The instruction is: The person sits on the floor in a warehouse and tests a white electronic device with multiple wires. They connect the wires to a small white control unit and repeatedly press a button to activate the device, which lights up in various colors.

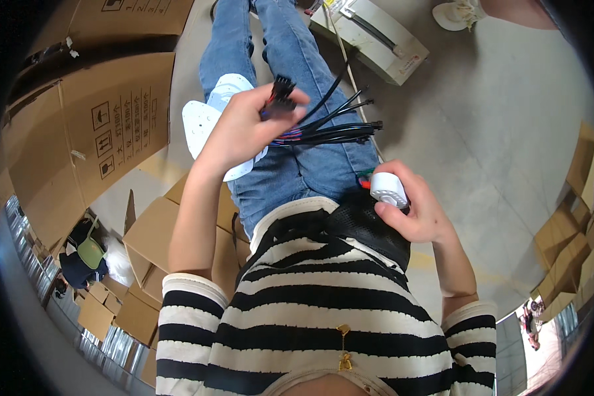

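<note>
Head view. Left hand (244,125) over the lap, fingers curled round black connectors (283,89); fingertips smeared by blur, so the exact contact is hard to read. Black-sleeved wires (336,135) fan out to the right across the jeans (287,49); their near ends vanish behind the hand. White perforated pieces (197,129) beneath the left wrist, partly covered by it; count uncertain.

Right hand (421,210) near the right hip, thumb and fingers pinching a white round piece (388,189); far fingers mostly hidden behind it. Red and green bits (365,181) just beside it, half covered, kind unclear. Black mesh material (373,228) at the waist, partly behind the thumb. Pale metal case (379,39) cut off by the upper edge; large carton (46,142) at left fades into the dark rim.
</note>
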Tool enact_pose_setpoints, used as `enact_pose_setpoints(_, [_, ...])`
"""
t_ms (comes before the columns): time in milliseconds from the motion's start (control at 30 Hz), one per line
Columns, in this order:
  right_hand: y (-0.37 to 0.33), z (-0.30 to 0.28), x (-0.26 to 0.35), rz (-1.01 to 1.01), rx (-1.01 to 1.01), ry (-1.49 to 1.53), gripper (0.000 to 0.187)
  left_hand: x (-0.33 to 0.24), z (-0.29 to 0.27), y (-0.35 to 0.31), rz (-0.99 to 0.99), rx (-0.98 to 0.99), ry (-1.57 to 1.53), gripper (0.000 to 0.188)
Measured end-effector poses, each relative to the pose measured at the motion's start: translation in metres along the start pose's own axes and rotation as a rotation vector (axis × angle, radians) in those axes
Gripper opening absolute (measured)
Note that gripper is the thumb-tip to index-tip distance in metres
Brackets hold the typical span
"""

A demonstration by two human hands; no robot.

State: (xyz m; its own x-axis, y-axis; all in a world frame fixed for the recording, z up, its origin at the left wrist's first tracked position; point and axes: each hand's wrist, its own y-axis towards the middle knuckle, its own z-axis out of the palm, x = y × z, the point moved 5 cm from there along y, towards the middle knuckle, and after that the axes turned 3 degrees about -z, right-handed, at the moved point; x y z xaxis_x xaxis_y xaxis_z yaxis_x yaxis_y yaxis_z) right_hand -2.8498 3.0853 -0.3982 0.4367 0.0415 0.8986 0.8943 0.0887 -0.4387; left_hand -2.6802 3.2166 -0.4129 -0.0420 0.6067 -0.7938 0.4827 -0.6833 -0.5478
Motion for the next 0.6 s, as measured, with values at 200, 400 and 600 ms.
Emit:
enact_pose_setpoints(200, [-0.002,0.002,-0.005,0.006,-0.005,-0.017,0.032,0.018,0.024,-0.026,0.259,-0.012,0.653,0.024])
enact_pose_setpoints(400, [-0.002,0.003,-0.007,0.004,-0.022,-0.033,0.034,0.054,0.056,-0.022,0.308,-0.053,0.982,0.017])
enact_pose_setpoints(600, [-0.003,0.004,-0.007,-0.004,0.02,-0.039,0.034,0.063,0.054,-0.025,0.258,-0.088,0.937,0.021])
